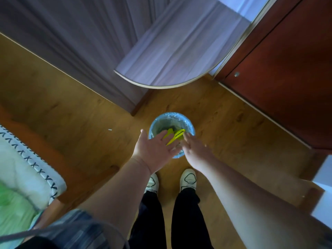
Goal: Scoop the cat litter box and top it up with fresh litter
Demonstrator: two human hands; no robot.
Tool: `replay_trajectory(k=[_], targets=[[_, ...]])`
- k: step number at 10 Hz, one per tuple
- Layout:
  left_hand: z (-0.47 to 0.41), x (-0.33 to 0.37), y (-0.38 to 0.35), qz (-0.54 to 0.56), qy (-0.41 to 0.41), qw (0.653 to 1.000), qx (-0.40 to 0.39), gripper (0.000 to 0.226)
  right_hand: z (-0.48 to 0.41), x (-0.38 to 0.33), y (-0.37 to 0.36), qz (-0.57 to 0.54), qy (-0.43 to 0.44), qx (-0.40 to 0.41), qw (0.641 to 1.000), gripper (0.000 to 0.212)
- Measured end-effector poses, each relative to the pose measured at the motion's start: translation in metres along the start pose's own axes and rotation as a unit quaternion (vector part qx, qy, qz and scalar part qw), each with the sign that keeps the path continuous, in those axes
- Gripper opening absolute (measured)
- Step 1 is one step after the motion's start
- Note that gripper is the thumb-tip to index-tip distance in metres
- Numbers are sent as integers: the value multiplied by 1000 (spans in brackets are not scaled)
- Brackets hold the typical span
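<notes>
Soft daylight comes through the sheer curtain [239,9] far beyond the grip and to its right, brightest at the top edge. Elsewhere the room is dim, and the wooden floor [71,114] around the grip is a muted amber with only soft shadows. The right hand [195,150] is smeared by motion; the left hand [154,150] beside it is sharper. Bedding [23,177] far left of the grip blurs heavily, and straight lines bow toward the frame's borders.

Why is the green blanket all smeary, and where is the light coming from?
In the head view, the green blanket is smeared by motion blur; the left hand and right hand over the bin look slightly soft; the brightest patch is the pale curtain, so daylight likely comes from there.
</notes>
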State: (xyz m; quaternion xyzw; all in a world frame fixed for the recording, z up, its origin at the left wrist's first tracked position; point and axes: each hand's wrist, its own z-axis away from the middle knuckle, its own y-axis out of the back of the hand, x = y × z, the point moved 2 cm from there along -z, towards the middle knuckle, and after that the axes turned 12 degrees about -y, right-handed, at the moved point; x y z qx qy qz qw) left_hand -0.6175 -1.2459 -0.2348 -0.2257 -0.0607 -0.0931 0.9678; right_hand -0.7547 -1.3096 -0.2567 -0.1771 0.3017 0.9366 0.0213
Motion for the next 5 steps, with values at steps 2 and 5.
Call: replay_trajectory(k=[2, 5], targets=[[41, 12, -24, 36, 72, 995, -56, 74, 51, -44, 21, 28, 192, 17, 981, 60], [155, 38, -34, -50, -83, 995, -16, 59, 150, -32, 75, 94, 41, 140, 985, 59]])
